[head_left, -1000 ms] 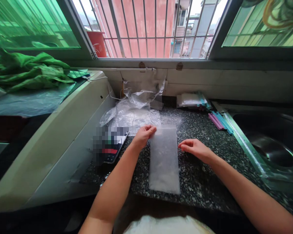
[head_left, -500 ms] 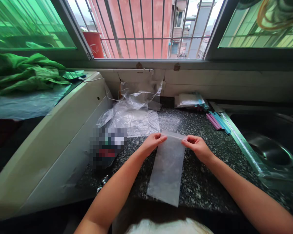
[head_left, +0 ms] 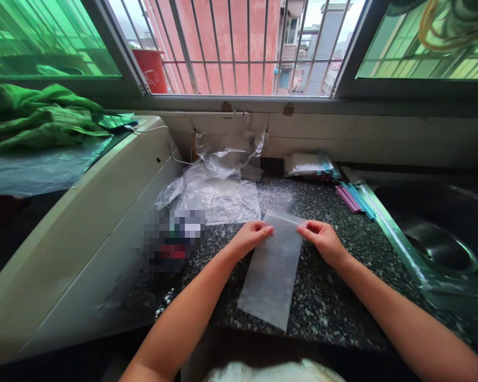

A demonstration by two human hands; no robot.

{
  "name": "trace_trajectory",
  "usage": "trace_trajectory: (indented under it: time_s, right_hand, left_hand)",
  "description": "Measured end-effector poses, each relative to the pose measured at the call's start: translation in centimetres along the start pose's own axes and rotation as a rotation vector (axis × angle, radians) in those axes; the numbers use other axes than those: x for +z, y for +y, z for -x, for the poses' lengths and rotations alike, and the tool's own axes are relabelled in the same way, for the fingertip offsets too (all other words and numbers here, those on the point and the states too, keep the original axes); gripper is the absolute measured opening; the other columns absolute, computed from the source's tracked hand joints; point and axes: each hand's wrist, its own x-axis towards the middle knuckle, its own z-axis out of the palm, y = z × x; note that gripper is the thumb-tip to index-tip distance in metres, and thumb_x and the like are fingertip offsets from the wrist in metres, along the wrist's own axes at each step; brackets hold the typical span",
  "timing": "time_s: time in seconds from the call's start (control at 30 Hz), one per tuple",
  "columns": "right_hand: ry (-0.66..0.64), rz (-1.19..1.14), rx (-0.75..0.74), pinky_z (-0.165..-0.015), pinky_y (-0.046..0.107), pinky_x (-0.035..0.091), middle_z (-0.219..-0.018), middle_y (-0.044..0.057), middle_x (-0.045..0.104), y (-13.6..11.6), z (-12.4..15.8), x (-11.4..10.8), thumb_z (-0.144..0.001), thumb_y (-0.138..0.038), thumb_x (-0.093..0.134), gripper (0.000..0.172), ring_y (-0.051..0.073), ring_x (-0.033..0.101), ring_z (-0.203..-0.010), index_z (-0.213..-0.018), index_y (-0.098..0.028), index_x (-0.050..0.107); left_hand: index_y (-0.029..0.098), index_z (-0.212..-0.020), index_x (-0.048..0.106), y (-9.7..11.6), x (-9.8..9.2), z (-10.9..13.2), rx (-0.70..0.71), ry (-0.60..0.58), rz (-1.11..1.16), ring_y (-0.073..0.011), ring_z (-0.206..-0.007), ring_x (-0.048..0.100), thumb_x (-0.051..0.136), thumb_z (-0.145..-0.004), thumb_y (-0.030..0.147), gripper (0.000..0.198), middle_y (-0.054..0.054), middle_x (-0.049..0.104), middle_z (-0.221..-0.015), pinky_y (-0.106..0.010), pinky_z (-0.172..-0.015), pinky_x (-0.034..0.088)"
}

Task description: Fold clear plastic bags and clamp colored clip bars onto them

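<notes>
Looked down, in the head view, on a dark speckled counter, bounded on the left by a tall pale panel, on the right by the straight metal rim of a sink, and nearest the camera by its own front edge. Found a broad band of stone between the right hand and that rim, and a narrower one between the left hand and a pixelated dark object.

Saw a flat plastic bag between both hands, over the middle of the counter, slanted, with its lowest corner close to the front edge. Could not tell about contact between bag and stone. Noted the left hand pinching the left side just below the top, thumb on the plastic, with hardly any gap at the tips; noted the right hand pinching the upper right corner likewise.

Saw milky, see-through film, long and rectangular, with a narrow band across the top. Noticed beyond it a crumpled clear sheet, shiny and creased; a pile of clear packets near the pale wall; slim pink sticks and blue sticks beside the rim. Noted also glossy bead-like pieces at lower left, rumpled green cloth at upper left, and straight metal bars high up.
</notes>
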Motion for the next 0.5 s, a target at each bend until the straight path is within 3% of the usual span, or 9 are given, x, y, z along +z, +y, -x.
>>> trace_trajectory:
  time_s: [0.5]
  right_hand:
    - [0.009,0.049,0.004,-0.060,0.025,0.039,-0.060,-0.001,0.054,0.35,-0.20,0.24,-0.061,-0.054,0.065,0.039,0.011,0.047,-0.058,-0.063,-0.016,0.057]
  left_hand:
    - [0.013,-0.067,0.065,-0.19,0.02,-0.15,-0.013,0.060,-0.039,-0.0075,-0.049,0.032,0.065,-0.057,0.052,0.041,0.004,0.047,-0.051,-0.023,-0.050,0.021]
